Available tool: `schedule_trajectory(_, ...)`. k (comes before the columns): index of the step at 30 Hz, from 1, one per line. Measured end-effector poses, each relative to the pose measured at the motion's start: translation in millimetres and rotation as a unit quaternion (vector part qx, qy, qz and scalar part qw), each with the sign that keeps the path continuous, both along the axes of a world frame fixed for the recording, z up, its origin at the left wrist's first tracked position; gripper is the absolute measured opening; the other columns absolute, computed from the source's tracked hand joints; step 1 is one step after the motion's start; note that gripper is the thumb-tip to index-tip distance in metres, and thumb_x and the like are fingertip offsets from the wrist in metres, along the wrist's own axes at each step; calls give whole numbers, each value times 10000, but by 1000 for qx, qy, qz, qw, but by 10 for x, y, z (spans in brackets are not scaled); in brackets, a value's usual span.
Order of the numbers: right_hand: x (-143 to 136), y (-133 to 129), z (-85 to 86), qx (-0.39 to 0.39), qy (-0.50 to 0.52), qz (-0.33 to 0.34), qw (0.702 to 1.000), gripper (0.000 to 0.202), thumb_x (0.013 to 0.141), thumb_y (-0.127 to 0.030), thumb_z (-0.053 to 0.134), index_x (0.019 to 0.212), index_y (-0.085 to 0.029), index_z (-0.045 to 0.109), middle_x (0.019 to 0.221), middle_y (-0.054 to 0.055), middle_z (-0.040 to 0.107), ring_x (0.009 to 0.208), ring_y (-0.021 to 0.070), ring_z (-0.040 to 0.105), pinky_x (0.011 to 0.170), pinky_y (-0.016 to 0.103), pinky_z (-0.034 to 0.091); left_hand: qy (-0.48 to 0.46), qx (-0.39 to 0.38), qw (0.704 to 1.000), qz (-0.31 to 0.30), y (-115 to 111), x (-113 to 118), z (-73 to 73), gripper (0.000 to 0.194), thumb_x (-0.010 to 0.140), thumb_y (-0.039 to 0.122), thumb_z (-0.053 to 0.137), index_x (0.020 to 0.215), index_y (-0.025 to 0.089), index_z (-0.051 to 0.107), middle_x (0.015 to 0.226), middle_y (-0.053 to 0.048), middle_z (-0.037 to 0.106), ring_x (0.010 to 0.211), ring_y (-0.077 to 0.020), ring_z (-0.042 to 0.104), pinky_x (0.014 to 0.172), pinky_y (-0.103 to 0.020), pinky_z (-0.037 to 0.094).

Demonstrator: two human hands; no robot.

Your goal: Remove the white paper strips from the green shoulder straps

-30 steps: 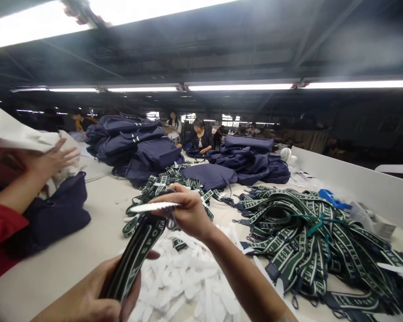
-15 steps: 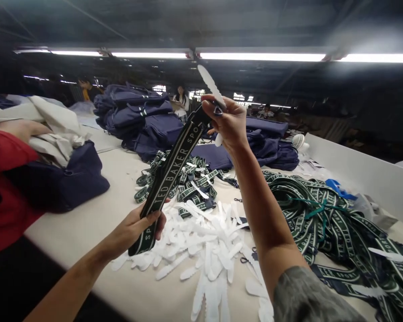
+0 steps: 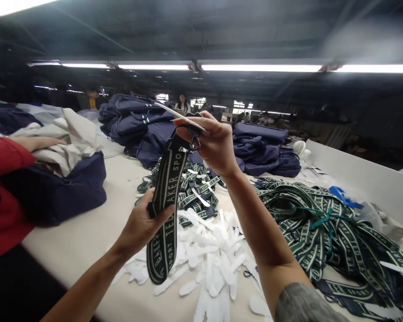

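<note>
Left hand (image 3: 141, 222) low, palm up, fingers (image 3: 161, 213) curled closed; right hand (image 3: 212, 142) raised higher, fingers (image 3: 196, 127) pinched shut, forearm angled up from lower right, tattoo near elbow.

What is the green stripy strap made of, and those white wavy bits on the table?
The strap looks like woven fabric webbing, matte, with lettering along it; it bends and loops softly. The white strips look like thin plastic or stiff paper, smooth, with scalloped edges; which one cannot be told.
</note>
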State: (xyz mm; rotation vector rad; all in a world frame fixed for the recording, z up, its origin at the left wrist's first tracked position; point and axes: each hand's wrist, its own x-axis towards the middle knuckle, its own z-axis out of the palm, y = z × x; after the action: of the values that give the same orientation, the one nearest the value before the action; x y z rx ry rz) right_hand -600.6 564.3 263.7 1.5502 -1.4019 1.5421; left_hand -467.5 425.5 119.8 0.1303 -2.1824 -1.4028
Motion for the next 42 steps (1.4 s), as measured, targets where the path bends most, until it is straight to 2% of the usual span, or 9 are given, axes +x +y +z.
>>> schedule_trajectory(14, 117, -133, -34, 60, 86, -89, 991, 302, 980, -333, 486, 1138, -203, 708, 989, 22, 521, 996, 130, 560, 834, 265, 499, 76, 31, 987, 141, 329, -183, -130, 466, 708, 313, 799, 1040, 228, 483, 737, 53, 622, 644, -157, 635, 573, -238, 512)
schedule_trajectory(18, 40, -92, -19, 71, 93, -105, 988, 301, 978, -330, 486, 1149, -211, 704, 1019, 25, 533, 1024, 142, 558, 836, 274, 508, 90, 74, 992, 43, 338, -112, -158, 225, 872, 343, 641, 992, 192, 524, 841, -12, 695, 785, -193, 699, 797, -331, 564)
schedule_trajectory(21, -18, 29, -74, 61, 86, -82, 991, 253, 968, -289, 529, 1117, -203, 714, 1008, 34, 565, 986, 137, 562, 813, 280, 528, 53, 179, 982, -28, 190, -76, -160, 316, 892, 387, 630, 1093, 156, 550, 904, -53, 720, 763, -199, 715, 802, -343, 581)
schedule_trajectory(24, 38, 156, -351, 51, 108, -22, 993, 210, 961, -240, 550, 1061, -210, 732, 1003, 38, 579, 930, 119, 578, 742, 255, 543, 12, 353, 936, -9, -45, -98, -79, 320, 879, 326, 656, 1115, 123, 580, 878, -82, 734, 727, -196, 716, 694, -285, 602)
schedule_trajectory(28, 376, 183, -1195, 60, 186, 0, 981, 174, 945, -183, 584, 1013, -184, 744, 933, 30, 611, 747, 81, 591, 577, 202, 494, 9, 477, 877, 51, -282, -172, 134, 149, 890, 121, 514, 946, 70, 642, 827, -121, 730, 672, -205, 715, 626, -301, 624)
schedule_trajectory(31, 673, 147, -1889, 115, 210, -61, 969, 159, 917, -187, 627, 1031, -197, 737, 952, 26, 666, 616, 80, 563, 485, 223, 427, 45, 464, 883, 63, -304, -203, 234, 158, 864, 56, 499, 896, 81, 651, 804, -112, 732, 699, -180, 723, 681, -267, 621)
schedule_trajectory(34, 815, 200, -2247, 237, 123, -51, 962, 213, 920, -174, 598, 1082, -218, 728, 1193, 60, 658, 690, 93, 639, 548, 207, 480, 76, 415, 905, 50, -274, -170, 233, 185, 799, 57, 609, 963, 100, 680, 835, -94, 741, 703, -177, 722, 679, -245, 612)
schedule_trajectory(38, 699, 381, -2102, 286, -127, 200, 929, 177, 848, -164, 676, 995, -201, 768, 1178, 64, 687, 794, 118, 691, 658, 197, 544, 77, 263, 961, -27, -319, -53, 213, 346, 737, 169, 762, 1076, 148, 694, 868, -61, 730, 697, -173, 696, 577, -209, 582)
schedule_trajectory(42, 489, 354, -1721, 104, -385, 129, 908, 186, 770, -295, 782, 930, -200, 781, 928, 47, 728, 803, 150, 651, 666, 243, 538, 43, 130, 987, -88, -337, 0, 262, 330, 801, 252, 752, 1109, 152, 690, 926, -80, 731, 746, -168, 688, 621, -204, 587)
